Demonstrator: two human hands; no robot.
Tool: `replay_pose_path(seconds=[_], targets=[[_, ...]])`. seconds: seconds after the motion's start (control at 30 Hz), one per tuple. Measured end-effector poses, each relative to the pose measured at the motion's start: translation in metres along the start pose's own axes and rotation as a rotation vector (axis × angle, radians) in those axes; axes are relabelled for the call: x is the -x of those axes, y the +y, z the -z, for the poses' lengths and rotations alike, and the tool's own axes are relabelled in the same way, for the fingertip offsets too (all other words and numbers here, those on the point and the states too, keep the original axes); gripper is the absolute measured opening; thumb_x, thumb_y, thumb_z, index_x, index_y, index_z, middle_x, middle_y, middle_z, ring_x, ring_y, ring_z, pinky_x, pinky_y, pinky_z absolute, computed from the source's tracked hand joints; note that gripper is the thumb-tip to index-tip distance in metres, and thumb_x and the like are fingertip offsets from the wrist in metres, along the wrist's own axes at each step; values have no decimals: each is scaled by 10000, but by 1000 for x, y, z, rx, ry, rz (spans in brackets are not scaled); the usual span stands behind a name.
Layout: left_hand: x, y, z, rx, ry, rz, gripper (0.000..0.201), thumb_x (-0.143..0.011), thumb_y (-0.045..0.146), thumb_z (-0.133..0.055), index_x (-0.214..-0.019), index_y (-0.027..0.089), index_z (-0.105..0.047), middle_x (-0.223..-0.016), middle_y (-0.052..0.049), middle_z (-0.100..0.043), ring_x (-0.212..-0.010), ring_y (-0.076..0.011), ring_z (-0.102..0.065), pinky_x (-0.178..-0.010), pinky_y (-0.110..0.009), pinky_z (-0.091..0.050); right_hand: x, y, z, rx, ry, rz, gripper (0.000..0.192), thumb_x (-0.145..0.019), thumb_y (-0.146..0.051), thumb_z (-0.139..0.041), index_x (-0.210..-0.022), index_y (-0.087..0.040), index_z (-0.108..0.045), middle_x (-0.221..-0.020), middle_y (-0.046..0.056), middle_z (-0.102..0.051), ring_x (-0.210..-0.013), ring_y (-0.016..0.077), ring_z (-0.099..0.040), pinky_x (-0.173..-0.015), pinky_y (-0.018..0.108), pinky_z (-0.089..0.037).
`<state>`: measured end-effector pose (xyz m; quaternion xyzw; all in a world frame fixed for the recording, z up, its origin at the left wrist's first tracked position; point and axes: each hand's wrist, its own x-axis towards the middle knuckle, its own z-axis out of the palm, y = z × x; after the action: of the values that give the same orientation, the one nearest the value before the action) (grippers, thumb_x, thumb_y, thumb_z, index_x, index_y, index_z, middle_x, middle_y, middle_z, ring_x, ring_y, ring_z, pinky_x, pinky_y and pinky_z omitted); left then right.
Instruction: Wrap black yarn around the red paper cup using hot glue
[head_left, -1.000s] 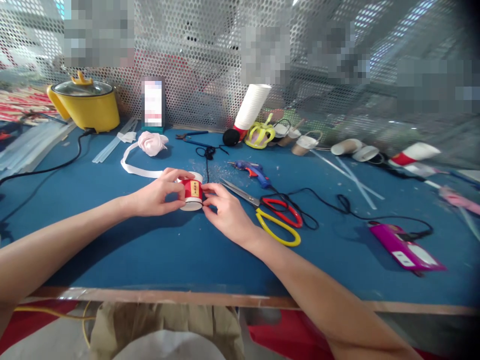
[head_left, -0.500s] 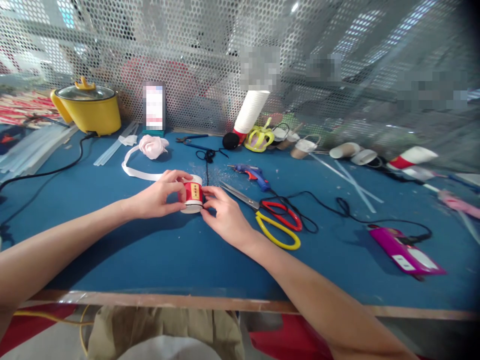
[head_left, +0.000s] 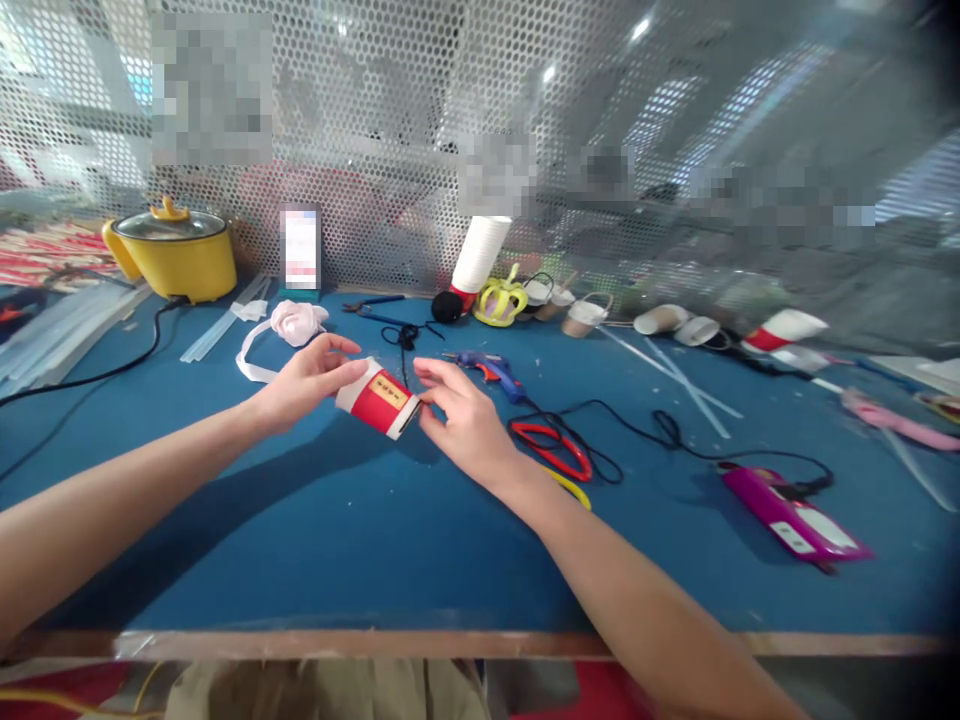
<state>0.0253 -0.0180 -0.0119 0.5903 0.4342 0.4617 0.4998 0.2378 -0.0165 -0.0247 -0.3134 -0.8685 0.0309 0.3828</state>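
Observation:
A red and white paper cup (head_left: 377, 399) with a yellow label lies tilted on its side, lifted just above the blue table (head_left: 360, 530). My left hand (head_left: 304, 379) holds its white end with thumb and fingers. My right hand (head_left: 459, 417) pinches the other end, at the cup's rim. Both hands are shut on the cup, near the middle of the table.
Red and yellow scissors (head_left: 553, 455) and a blue glue gun (head_left: 491, 367) with a black cord lie right of my hands. A pink fabric flower with white ribbon (head_left: 289, 325), a yellow pot (head_left: 173, 257), a stack of white cups (head_left: 475, 256), a magenta device (head_left: 787, 513) and glue sticks (head_left: 679, 372) surround them.
The cup stood upside down on the table between my hands; now both hands have lifted it and tipped it onto its side. The view has shifted upward a little.

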Motion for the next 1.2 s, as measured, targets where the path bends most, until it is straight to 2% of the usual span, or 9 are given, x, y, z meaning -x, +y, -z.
replay_pose_path(seconds=[0.07,0.2,0.37,0.5,0.6,0.73,0.87,1.07,1.2], targets=[[-3,12,-5,51,-96,130,475,-723,425,-621,-1090,166,-468,-794,-17,-603,-675,-144,-590,-574,-258,-452,-6,-5,7,33,1,60,172,-790,-65,-439,-755,-163,-577,-1171,154,-540,-1111,220,-525,-908,394,-496],[-5,31,-14,95,-221,84,499,-691,311,-680,-1143,194,-502,-713,20,-624,-617,-119,-590,-563,-225,-458,-16,-10,22,86,-22,119,194,-815,-83,-425,-843,-161,-600,-1190,143,-536,-1145,226,-504,-940,410,-474],[-3,33,-18,197,-172,4,345,-694,309,-690,-1004,198,-589,-719,22,-650,-577,-95,-585,-518,-186,-449,-15,-10,39,114,138,25,271,-815,-132,-490,-1074,-188,-548,-1223,131,-520,-1130,225,-511,-968,437,-427],[2,26,-19,265,-151,23,317,-690,297,-700,-969,189,-596,-704,17,-650,-561,-87,-581,-503,-171,-453,-6,-17,37,-15,223,0,188,-824,-140,-489,-975,-216,-573,-1017,87,-610,-985,193,-575,-861,380,-485],[4,22,-20,275,-128,-4,294,-690,287,-701,-950,184,-607,-708,17,-643,-570,-83,-579,-521,-167,-463,-3,-20,31,-94,175,-14,176,-845,-147,-457,-945,-212,-586,-949,66,-634,-931,175,-589,-826,344,-484],[6,28,-19,306,-85,-52,251,-679,273,-707,-889,168,-619,-735,9,-641,-582,-85,-586,-521,-165,-470,-8,6,36,-39,140,-261,189,-859,-261,-446,-919,-179,-605,-946,71,-654,-900,179,-605,-796,322,-478],[6,37,-17,328,12,-98,193,-686,245,-694,-839,154,-618,-722,8,-635,-585,-86,-598,-521,-165,-481,-12,62,54,389,135,-805,228,-840,-305,-429,-834,-147,-593,-864,97,-667,-822,196,-617,-729,301,-461],[1,37,-16,377,101,23,222,-696,242,-667,-876,148,-577,-699,10,-624,-551,-91,-598,-491,-177,-481,-7,113,44,380,-111,-934,203,-594,-105,-634,-471,-176,-489,-640,124,-652,-807,294,-629,-702,319,-447],[-1,36,-13,434,19,96,354,-657,150,-679,-983,170,-540,-748,9,-639,-611,-98,-615,-536,-179,-493,-8,120,35,340,-117,-986,179,-542,-73,-649,-517,-174,-502,-684,144,-655,-870,336,-614,-728,358,-449]])
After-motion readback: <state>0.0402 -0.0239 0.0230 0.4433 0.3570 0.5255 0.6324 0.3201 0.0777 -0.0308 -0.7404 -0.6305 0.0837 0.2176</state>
